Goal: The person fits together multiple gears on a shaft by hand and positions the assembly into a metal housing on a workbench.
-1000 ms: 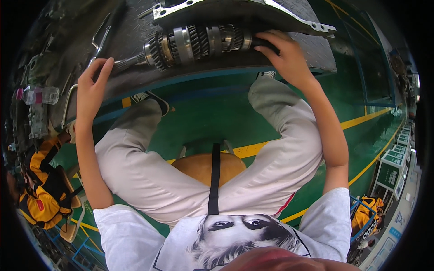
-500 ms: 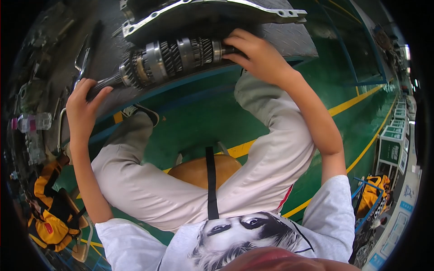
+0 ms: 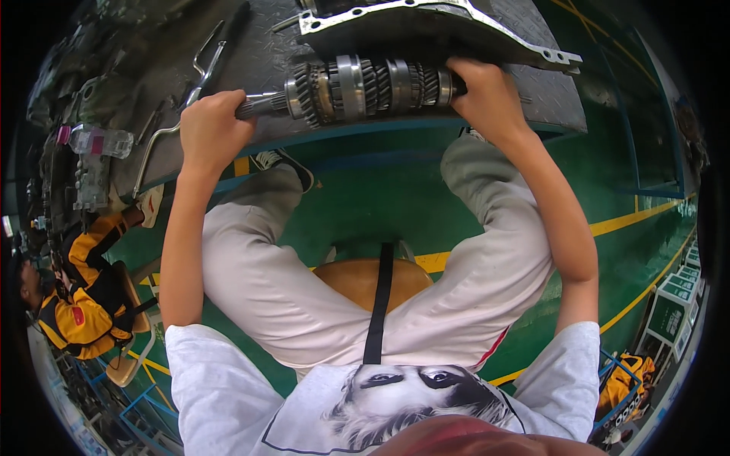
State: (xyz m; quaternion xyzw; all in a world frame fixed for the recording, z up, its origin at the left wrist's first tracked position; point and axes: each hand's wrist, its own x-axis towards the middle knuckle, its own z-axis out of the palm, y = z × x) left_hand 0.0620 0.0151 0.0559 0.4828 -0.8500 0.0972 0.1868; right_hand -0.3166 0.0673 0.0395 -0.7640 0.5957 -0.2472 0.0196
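Observation:
A gearbox shaft with several gears [image 3: 353, 91] lies crosswise at the near edge of the metal workbench [image 3: 544, 95]. My left hand [image 3: 215, 128] is closed around its thin splined left end. Around the right end, beside the last gear, my right hand [image 3: 490, 99] is closed too, its fingertips partly hidden. Just beyond the shaft sits a metal housing [image 3: 426, 30] with a bright, holed flange along its rim. Whether the shaft rests on the bench or is lifted slightly, I cannot tell.
Left of my left hand lie a cranked metal wrench [image 3: 156, 144] and a clear plastic bottle [image 3: 106, 142]. A person in yellow and black workwear [image 3: 84, 304] sits at the lower left. My stool [image 3: 372, 283] is beneath me on the green floor.
My left hand has gone from loosely spread fingers to a closed grip on the shaft's end. My right hand has wrapped more fully around its end. The whole view has shifted.

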